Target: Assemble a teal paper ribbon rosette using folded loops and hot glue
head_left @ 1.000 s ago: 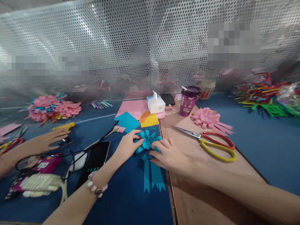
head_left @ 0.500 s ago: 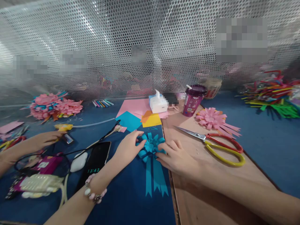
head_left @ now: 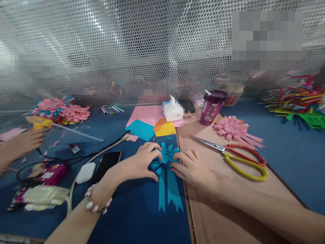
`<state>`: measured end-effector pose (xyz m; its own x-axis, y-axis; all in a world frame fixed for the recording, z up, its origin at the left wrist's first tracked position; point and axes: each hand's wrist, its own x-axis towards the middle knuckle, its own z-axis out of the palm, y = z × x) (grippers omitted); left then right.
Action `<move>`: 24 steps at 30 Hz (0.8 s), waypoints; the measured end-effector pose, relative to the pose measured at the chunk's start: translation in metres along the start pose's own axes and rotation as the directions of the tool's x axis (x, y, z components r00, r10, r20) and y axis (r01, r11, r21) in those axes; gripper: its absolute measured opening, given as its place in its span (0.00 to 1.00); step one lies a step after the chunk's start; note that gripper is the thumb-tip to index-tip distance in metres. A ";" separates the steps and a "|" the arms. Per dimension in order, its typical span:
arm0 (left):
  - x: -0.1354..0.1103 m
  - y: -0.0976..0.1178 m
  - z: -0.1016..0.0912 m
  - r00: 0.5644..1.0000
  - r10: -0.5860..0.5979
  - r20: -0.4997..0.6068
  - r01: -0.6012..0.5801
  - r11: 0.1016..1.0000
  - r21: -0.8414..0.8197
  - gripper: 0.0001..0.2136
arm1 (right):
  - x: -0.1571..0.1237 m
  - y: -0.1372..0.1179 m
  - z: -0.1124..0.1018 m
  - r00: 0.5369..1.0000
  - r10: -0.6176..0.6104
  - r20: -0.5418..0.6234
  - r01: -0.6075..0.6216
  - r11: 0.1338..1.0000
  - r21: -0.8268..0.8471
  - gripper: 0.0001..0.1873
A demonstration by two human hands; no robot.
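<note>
The left hand (head_left: 142, 162), fingers wide, and the right hand (head_left: 193, 167), grip hard to tell, touch the blue paper flower (head_left: 166, 154).

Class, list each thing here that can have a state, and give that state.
Blue rosette: lying between left hand and right hand
Scissors: blades closed
Purple cup: upright, lidded
Tissue pack: open, tissue sticking up
White case: shut
Phone: visible screen dark
Yellow glue gun: glue stick protruding
Pink rosette: lying, tails spread
</note>
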<state>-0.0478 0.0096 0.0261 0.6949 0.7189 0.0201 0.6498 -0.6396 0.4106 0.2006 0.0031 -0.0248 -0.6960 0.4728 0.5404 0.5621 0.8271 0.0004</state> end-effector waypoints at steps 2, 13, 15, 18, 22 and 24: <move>0.002 0.000 0.003 1.000 -0.010 -0.030 0.010 1.000 -0.009 0.24 | 0.000 0.000 0.000 1.000 -0.004 0.000 0.004 1.000 0.005 0.07; 0.006 -0.002 0.012 0.993 0.036 -0.111 -0.032 0.999 0.041 0.30 | 0.001 0.000 0.000 1.000 0.001 -0.004 -0.001 1.000 0.012 0.07; 0.007 -0.002 0.012 0.993 0.037 -0.116 -0.032 0.999 0.040 0.30 | 0.001 0.000 0.000 1.000 0.003 0.002 -0.003 1.000 0.010 0.07; 0.007 -0.002 0.011 0.991 0.021 -0.135 -0.017 0.999 0.031 0.26 | 0.000 0.000 0.000 1.000 0.011 0.009 -0.011 1.000 0.014 0.08; 0.008 -0.001 0.008 0.990 0.058 -0.127 -0.049 0.996 0.074 0.15 | 0.000 0.000 -0.001 1.000 0.014 0.014 -0.014 0.999 0.034 0.08; 0.008 0.000 0.006 0.989 0.107 -0.103 -0.095 0.989 0.116 0.11 | 0.001 0.000 -0.001 1.000 0.014 0.014 -0.015 0.999 0.036 0.08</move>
<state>-0.0403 0.0133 0.0211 0.7250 0.6704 0.1575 0.6123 -0.7322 0.2981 0.2009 0.0030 -0.0234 -0.6943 0.4888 0.5282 0.5557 0.8305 -0.0380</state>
